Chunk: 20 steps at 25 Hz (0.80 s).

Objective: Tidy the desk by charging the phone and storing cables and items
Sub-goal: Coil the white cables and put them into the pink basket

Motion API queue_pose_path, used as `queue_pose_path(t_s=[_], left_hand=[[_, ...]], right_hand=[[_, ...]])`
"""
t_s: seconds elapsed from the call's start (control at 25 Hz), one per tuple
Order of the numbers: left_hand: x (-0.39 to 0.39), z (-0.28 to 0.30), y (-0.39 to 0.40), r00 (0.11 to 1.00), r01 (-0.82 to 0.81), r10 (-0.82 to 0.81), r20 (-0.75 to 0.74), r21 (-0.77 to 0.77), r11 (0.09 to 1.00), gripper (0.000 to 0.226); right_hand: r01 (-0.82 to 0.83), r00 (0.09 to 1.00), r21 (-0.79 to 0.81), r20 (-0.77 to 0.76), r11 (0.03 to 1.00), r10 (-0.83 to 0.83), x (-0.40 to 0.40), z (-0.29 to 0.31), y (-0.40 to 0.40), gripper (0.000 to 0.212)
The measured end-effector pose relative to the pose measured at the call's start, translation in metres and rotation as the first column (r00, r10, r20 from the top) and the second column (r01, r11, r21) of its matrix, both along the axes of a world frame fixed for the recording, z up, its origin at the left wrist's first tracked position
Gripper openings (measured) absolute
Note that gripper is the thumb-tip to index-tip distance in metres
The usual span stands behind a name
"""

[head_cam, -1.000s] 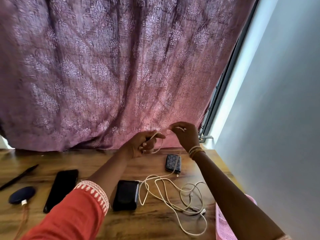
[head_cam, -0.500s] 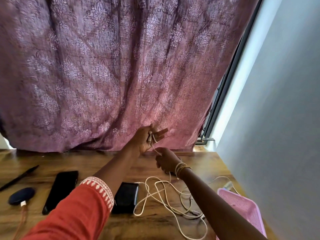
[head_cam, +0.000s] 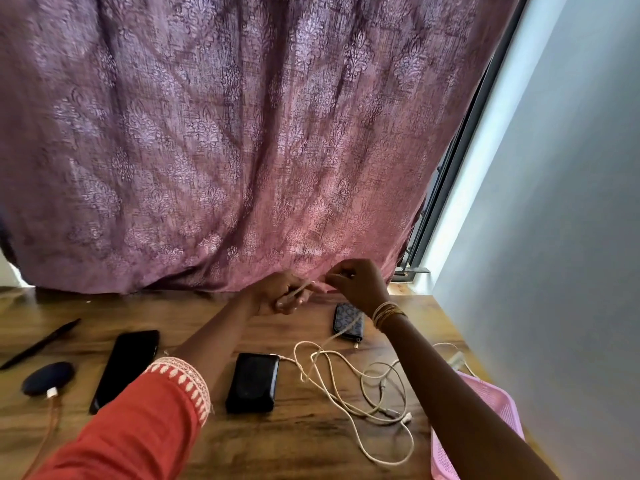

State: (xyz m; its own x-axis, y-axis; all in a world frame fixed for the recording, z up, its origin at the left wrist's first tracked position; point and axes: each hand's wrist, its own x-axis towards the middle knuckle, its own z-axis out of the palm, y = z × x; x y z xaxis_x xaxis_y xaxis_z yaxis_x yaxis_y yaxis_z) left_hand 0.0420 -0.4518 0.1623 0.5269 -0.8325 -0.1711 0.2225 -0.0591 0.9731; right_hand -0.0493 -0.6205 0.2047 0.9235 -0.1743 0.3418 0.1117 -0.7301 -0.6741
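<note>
At frame centre, our left hand (head_cam: 282,296) grips gathered white cable (head_cam: 349,382) while our right hand (head_cam: 356,284) pinches the strand, apparently coiling it for storage.

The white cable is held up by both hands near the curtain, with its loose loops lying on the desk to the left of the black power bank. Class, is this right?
Not quite. The head view shows the white cable looping to the right of the black power bank, not the left. Both the left hand and right hand hold it.

On my desk I count one phone (head_cam: 126,367), one power bank (head_cam: 252,382), one pouch (head_cam: 347,322), one pen (head_cam: 40,342), one pink basket (head_cam: 485,400) (partly cut off), and one tangle of white cables (head_cam: 363,386).
</note>
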Motion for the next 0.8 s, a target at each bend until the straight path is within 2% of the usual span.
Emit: queue_pose_path(t_s=[0.08, 0.12, 0.2, 0.28, 0.36, 0.44, 0.52, 0.56, 0.68, 0.8], left_hand=[[0.005, -0.002, 0.007, 0.933, 0.135, -0.208, -0.295, -0.251, 0.959, 0.041], [0.006, -0.003, 0.009, 0.877, 0.15, -0.289, -0.384, -0.353, 0.924, 0.042], [0.008, -0.004, 0.011, 0.776, 0.152, -0.442, -0.449, -0.547, 0.823, 0.044], [0.006, -0.002, 0.01, 0.774, 0.057, -0.436, -0.459, -0.635, 0.77, 0.044], [0.002, 0.005, 0.002, 0.801, -0.149, -0.273, -0.532, -0.62, 0.77, 0.044], [-0.001, 0.013, -0.008, 0.794, -0.355, -0.092, -0.601, -0.582, 0.732, 0.037], [0.0, 0.018, -0.015, 0.777, -0.495, 0.093, -0.623, -0.513, 0.701, 0.03], [0.003, 0.016, -0.017, 0.779, -0.519, 0.169, -0.604, -0.469, 0.714, 0.031], [0.008, 0.003, -0.017, 0.823, -0.5, 0.322, -0.469, -0.325, 0.803, 0.03], [0.011, -0.01, -0.015, 0.86, -0.505, 0.497, -0.117, -0.06, 0.861, 0.033]], right_hand=[[0.046, 0.997, 0.095, 0.054, 0.994, -0.052, 0.004, -0.004, -0.009, 0.009], [0.07, 0.995, 0.132, 0.065, 0.989, -0.079, 0.005, -0.009, -0.012, 0.01], [0.123, 0.99, 0.209, 0.045, 0.97, -0.135, 0.007, -0.019, -0.012, 0.011], [0.178, 0.984, 0.285, -0.042, 0.942, -0.174, 0.008, -0.033, -0.006, 0.015], [0.226, 0.964, 0.342, -0.216, 0.912, -0.158, 0.005, -0.046, 0.006, 0.023], [0.181, 0.928, 0.36, -0.371, 0.915, -0.038, 0.001, -0.056, 0.021, 0.024], [0.062, 0.904, 0.321, -0.42, 0.945, 0.083, -0.002, -0.062, 0.036, 0.024], [0.003, 0.905, 0.276, -0.409, 0.961, 0.114, -0.003, -0.062, 0.041, 0.023], [-0.121, 0.937, 0.055, -0.323, 0.991, 0.132, -0.003, -0.05, 0.046, 0.023], [-0.163, 0.967, -0.117, -0.218, 0.98, 0.134, -0.005, -0.035, 0.039, 0.018]])
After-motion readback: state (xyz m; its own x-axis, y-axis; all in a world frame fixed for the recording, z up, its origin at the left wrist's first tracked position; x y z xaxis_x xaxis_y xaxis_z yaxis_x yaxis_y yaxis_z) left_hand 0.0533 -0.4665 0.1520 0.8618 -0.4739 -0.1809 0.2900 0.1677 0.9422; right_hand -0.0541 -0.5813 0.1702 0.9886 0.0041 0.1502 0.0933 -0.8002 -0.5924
